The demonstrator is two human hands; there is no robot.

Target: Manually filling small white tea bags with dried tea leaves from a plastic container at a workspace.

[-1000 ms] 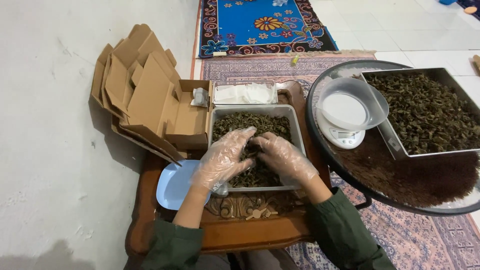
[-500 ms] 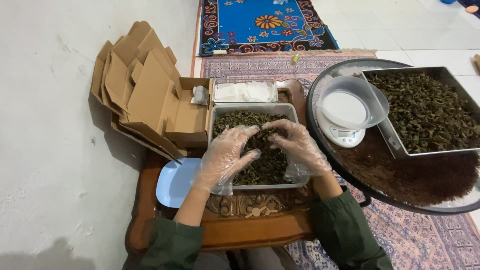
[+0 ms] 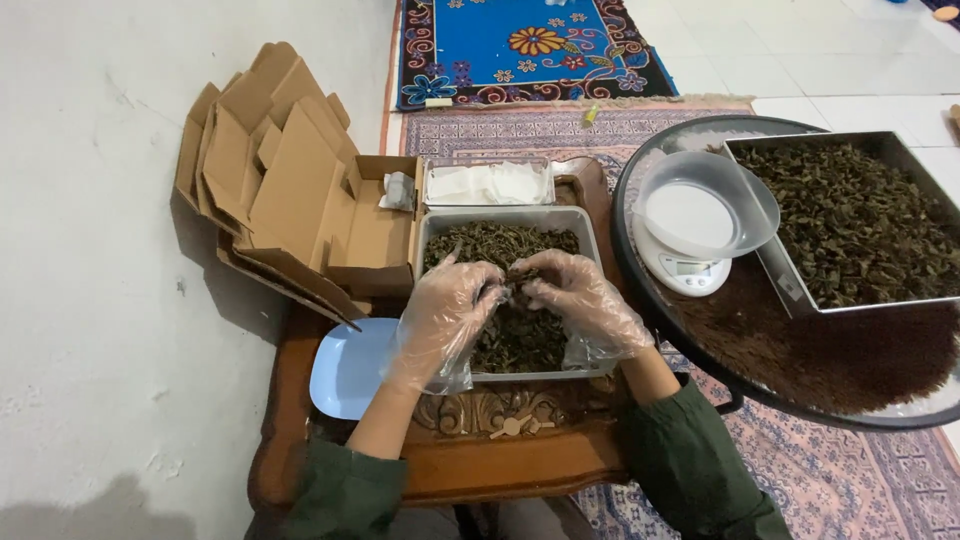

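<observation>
Both hands wear clear plastic gloves and meet over a grey rectangular tub (image 3: 600,250) filled with dark dried leaves (image 3: 500,243). My left hand (image 3: 445,315) curls its fingers around a small clump of leaves just above the pile. My right hand (image 3: 580,300) pinches the same clump from the other side, fingertips touching the left ones. The tub rests on a carved wooden stool (image 3: 500,460).
An open cardboard box (image 3: 375,225) and a stack of flat cartons (image 3: 265,150) lie to the left, a light blue plate (image 3: 345,368) at front left. Behind the tub is a clear tray of white sachets (image 3: 488,183). The round glass table (image 3: 800,360) on the right carries a kitchen scale with bowl (image 3: 700,215) and a metal tray of leaves (image 3: 850,220).
The hands dug into the leaves, spread apart above the pile, then came together again with fingers closed on a small clump.
</observation>
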